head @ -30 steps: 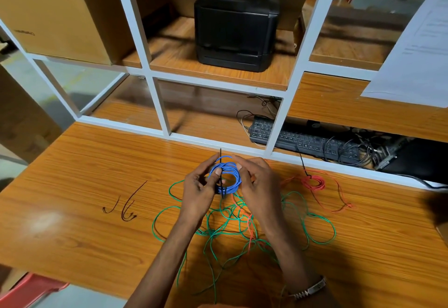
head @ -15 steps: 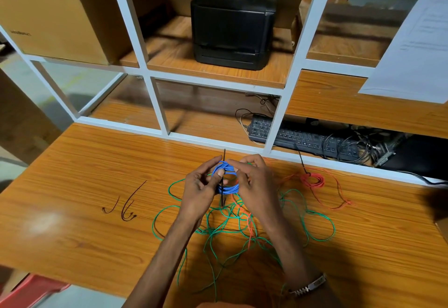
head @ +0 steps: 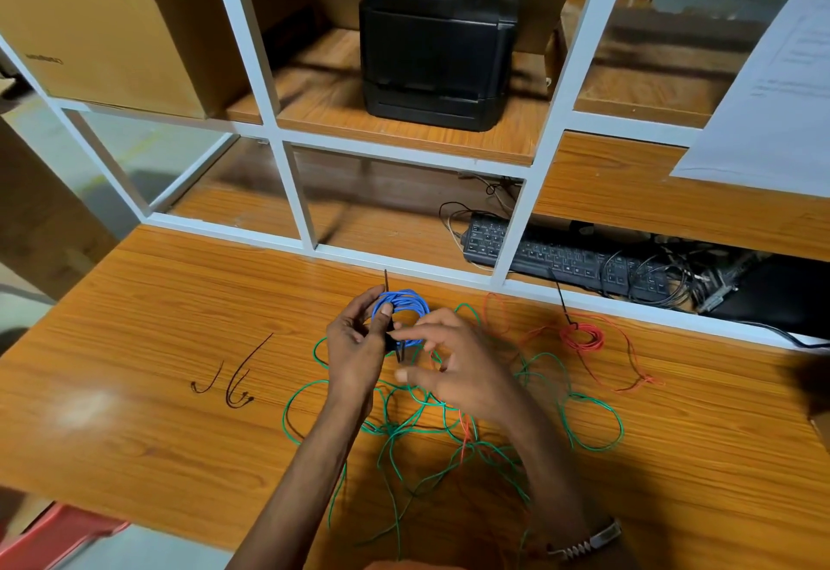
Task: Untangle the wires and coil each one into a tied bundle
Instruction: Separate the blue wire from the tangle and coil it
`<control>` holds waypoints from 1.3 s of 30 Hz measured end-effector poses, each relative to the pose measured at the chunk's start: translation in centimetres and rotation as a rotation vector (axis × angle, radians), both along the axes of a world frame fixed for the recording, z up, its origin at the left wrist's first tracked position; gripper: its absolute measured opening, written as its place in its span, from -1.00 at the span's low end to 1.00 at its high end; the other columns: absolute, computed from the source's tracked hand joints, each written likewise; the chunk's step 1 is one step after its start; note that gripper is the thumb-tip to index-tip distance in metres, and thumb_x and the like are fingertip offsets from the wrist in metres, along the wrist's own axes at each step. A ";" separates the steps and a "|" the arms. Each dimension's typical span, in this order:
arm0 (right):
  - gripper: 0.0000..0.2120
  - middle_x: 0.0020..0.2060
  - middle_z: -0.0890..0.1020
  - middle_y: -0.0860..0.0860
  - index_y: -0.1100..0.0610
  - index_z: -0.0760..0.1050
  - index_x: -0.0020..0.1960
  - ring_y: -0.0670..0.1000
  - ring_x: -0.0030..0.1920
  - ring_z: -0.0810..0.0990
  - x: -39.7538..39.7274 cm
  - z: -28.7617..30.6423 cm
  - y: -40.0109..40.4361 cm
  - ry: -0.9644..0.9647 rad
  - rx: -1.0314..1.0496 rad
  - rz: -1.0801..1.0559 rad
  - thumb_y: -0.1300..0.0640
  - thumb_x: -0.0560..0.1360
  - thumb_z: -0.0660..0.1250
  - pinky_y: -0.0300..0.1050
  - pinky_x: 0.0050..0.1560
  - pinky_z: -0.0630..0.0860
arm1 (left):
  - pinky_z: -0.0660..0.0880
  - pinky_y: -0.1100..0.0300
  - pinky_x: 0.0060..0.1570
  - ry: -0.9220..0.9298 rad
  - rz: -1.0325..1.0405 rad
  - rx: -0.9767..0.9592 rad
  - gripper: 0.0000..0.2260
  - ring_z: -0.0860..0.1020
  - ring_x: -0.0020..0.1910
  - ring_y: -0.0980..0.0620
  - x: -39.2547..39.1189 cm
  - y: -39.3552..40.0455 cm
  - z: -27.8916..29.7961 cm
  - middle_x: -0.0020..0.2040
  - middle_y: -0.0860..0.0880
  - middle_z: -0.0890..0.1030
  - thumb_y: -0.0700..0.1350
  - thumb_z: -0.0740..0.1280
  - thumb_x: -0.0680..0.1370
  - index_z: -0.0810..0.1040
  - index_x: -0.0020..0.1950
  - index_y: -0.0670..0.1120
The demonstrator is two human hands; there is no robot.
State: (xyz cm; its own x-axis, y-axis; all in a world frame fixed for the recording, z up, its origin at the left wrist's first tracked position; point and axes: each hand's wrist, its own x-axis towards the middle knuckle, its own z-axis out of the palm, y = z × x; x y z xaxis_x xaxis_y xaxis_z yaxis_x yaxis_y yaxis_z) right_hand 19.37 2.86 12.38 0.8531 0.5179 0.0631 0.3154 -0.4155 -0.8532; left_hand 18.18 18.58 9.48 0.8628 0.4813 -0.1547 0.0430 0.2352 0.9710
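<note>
Cardboard box [head: 103,21] print (upside down, blurred) cannot be read.

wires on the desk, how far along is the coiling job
Done: the red coil lies on the desk, cinched by a black tie. In hand: the left hand pinches the blue coil with a black tie across it; the right hand works beside it. Left: the green wire, loose.

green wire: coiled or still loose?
Loose. The green wire sprawls in tangled open loops across the table, untied, unlike the blue coil in the left hand.
</note>
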 end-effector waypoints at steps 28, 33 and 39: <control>-0.95 -0.11 0.75 0.12 0.18 0.48 0.12 -0.03 -0.28 0.51 1.1 2.8 0.8 0.318 0.496 -0.313 0.23 0.67 0.27 -0.17 -0.27 0.48 | 0.59 -0.30 0.22 -0.133 -0.147 0.279 -0.67 0.70 0.14 -0.14 -2.0 -0.2 0.5 0.18 -0.01 0.73 -0.06 0.44 0.57 0.65 0.34 -0.03; -0.92 -0.12 0.76 0.16 0.25 0.54 0.06 -0.03 -0.33 0.48 0.8 3.4 1.1 0.481 0.581 -0.363 0.24 0.66 0.29 -0.24 -0.36 0.43 | 0.59 -0.17 0.26 -0.155 -0.103 0.392 -0.72 0.65 0.26 0.10 -2.6 0.0 0.5 0.22 0.11 0.72 -0.19 0.43 0.62 0.66 0.33 -0.02; -0.89 -0.06 0.75 0.21 0.28 0.56 0.10 -0.13 -0.40 0.39 0.7 3.7 0.9 0.875 0.680 -0.386 0.25 0.62 0.35 -0.36 -0.50 0.24 | 0.62 -0.12 -0.28 -0.165 -0.083 0.540 -0.70 0.67 -0.06 0.06 -3.5 0.0 0.7 0.20 0.23 0.70 -0.06 0.40 0.61 0.64 0.34 0.18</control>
